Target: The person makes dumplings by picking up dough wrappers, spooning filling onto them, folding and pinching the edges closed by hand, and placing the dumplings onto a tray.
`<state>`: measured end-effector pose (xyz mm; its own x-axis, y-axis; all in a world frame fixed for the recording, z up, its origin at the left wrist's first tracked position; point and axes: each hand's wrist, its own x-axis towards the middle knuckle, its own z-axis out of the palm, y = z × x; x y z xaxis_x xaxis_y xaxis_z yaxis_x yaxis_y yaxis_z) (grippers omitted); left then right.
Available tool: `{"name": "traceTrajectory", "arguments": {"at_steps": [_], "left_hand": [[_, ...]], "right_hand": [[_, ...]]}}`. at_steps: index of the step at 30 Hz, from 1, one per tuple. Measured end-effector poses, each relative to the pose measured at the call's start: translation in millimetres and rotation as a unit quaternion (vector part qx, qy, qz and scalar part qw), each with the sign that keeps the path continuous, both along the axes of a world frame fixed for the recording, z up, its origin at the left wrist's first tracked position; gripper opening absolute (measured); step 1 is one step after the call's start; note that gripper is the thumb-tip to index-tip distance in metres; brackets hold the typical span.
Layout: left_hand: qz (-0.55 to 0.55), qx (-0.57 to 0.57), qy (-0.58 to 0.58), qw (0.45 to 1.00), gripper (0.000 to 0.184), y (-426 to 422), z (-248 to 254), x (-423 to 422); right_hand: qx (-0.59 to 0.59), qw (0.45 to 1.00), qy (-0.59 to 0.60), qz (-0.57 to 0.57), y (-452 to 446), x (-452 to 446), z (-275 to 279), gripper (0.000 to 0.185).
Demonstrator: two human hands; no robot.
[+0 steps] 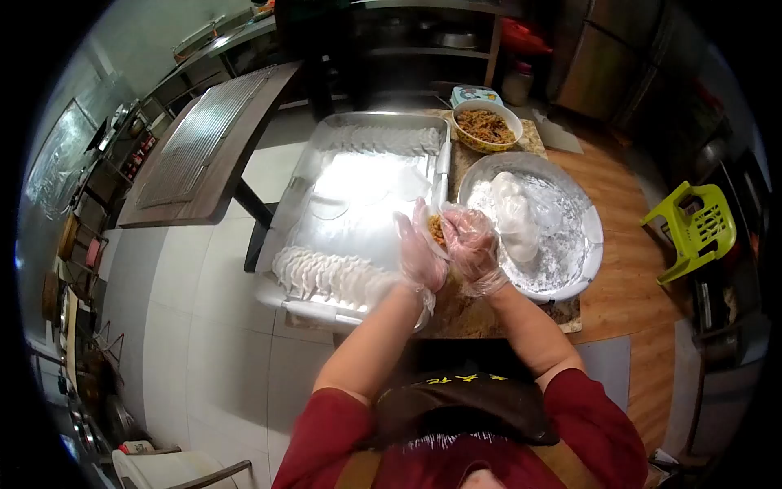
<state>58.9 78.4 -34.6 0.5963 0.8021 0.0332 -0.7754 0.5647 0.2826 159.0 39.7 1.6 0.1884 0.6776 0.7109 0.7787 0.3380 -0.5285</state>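
Note:
Both my hands wear clear plastic gloves and meet between the tray and the flour basin. My left hand (421, 250) cups a filled dumpling wrapper, its fingers stretched upward along one side. Brown chopped filling (437, 231) shows in the gap between my hands; the wrapper itself is mostly hidden. My right hand (472, 246) has its fingers curled in at the wrapper's right edge. To the left is a large metal tray (281, 216), with overlapping rows of white dumplings (326, 275) along its near end and more along its far end. Loose round wrappers (328, 207) lie mid-tray.
Right of my hands, a wide basin (593, 236) holds flour and a pale lump of dough (515, 216). A bowl of filling (486, 126) stands behind it. A green plastic chair (699, 228) is at right, a dark wooden table (183, 216) at left. A person (314, 49) stands beyond the tray.

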Motion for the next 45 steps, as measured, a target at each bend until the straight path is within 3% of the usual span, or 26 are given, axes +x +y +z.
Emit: {"name": "traceTrajectory", "arguments": {"at_steps": [2, 5, 11, 12, 13, 14, 15, 16, 17, 18, 19, 20, 21, 22, 24, 25, 27, 28, 31, 33, 34, 35, 37, 41, 44, 45], "left_hand": [[-0.027, -0.013, -0.018, 0.999, 0.085, -11, -2, -7], [0.057, -0.045, 0.098, 0.993, 0.087, -36, 18, -12], [0.036, 0.013, 0.104, 0.994, 0.088, -45, -12, -9], [-0.038, -0.018, 0.023, 0.999, 0.087, -40, -27, -13], [-0.113, -0.049, -0.058, 0.991, 0.087, -41, -30, -18], [-0.116, -0.051, -0.056, 0.99, 0.087, -43, -33, -22], [-0.164, -0.203, -0.23, 0.938, 0.087, -48, -25, -25], [-0.183, -0.276, -0.313, 0.89, 0.087, -53, -15, -28], [-0.203, -0.347, -0.388, 0.829, 0.087, -58, -5, -31], [-0.188, -0.201, -0.149, 0.95, 0.087, -64, 6, -35], [-0.158, -0.033, 0.104, 0.981, 0.087, -68, 17, -37], [-0.184, -0.053, 0.107, 0.976, 0.086, -72, 26, -40], [-0.188, -0.053, 0.108, 0.975, 0.086, -76, 30, -42], [-0.215, -0.03, 0.127, 0.968, 0.086, -81, 33, -44], [-0.242, 0.047, 0.188, 0.951, 0.085, -88, 46, -47], [-0.244, 0.045, 0.189, 0.95, 0.085, -89, 44, -48], [-0.273, 0.007, 0.139, 0.952, 0.066, -90, 39, -51], [-0.273, 0.006, 0.141, 0.952, 0.066, -88, 33, -53], [-0.259, 0.125, 0.24, 0.927, 0.055, -74, -4, -59], [-0.297, -0.025, 0.181, 0.937, 0.066, -62, -36, -64], [-0.29, 0.075, 0.226, 0.927, 0.069, -71, 5, -72], [-0.291, 0.073, 0.227, 0.926, 0.069, -71, 4, -71], [-0.262, 0.21, 0.26, 0.905, 0.072, -70, 5, -69], [-0.265, 0.194, 0.283, 0.901, 0.078, -66, 4, -74], [-0.289, 0.183, 0.289, 0.894, 0.082, -49, -23, -71], [-0.268, 0.245, 0.34, 0.867, 0.084, -58, 3, -71]], "right_hand": [[0.011, 0.99, -0.142, 0.015, -22, -16, 24, 0.013], [-0.002, 0.989, -0.145, 0.036, -36, -29, 28, 0.012], [-0.051, 0.987, -0.125, 0.083, -46, -26, 17, 0.013], [-0.052, 0.988, -0.124, 0.082, -45, -20, 15, 0.013], [-0.041, 0.969, -0.206, 0.128, -45, -10, 12, 0.014], [-0.031, 0.942, -0.285, 0.173, -46, 1, 7, 0.016], [-0.033, 0.943, -0.283, 0.17, -44, 12, -7, 0.016], [-0.101, 0.976, -0.016, 0.191, -43, 20, -15, 0.019], [-0.141, 0.973, 0.036, 0.18, -50, 32, -23, 0.022], [-0.179, 0.965, 0.091, 0.166, -59, 39, -20, 0.025], [-0.213, 0.955, 0.146, 0.149, -67, 46, -16, 0.029], [-0.301, 0.87, 0.32, 0.225, -69, 53, -26, 0.031], [-0.371, 0.74, 0.479, 0.29, -73, 53, -26, 0.033], [-0.399, 0.687, 0.549, 0.26, -80, 48, -24, 0.034], [-0.39, 0.706, 0.529, 0.264, -81, 47, -29, 0.035], [-0.381, 0.725, 0.506, 0.271, -82, 45, -31, 0.036], [-0.372, 0.736, 0.504, 0.258, -86, 44, -34, 0.034], [-0.358, 0.771, 0.467, 0.242, -87, 46, -37, 0.035], [-0.348, 0.814, 0.408, 0.223, -89, 53, -42, 0.037], [-0.352, 0.824, 0.385, 0.221, -86, 54, -39, 0.038], [-0.367, 0.828, 0.362, 0.221, -84, 52, -31, 0.039], [-0.382, 0.831, 0.339, 0.22, -84, 51, -26, 0.04], [-0.384, 0.808, 0.359, 0.266, -83, 45, -18, 0.036], [-0.431, 0.789, 0.356, 0.255, -75, 50, -31, 0.024], [-0.347, 0.848, 0.234, 0.325, -71, 54, -36, 0.028], [-0.348, 0.848, 0.235, 0.325, -72, 48, -23, 0.028]]}}
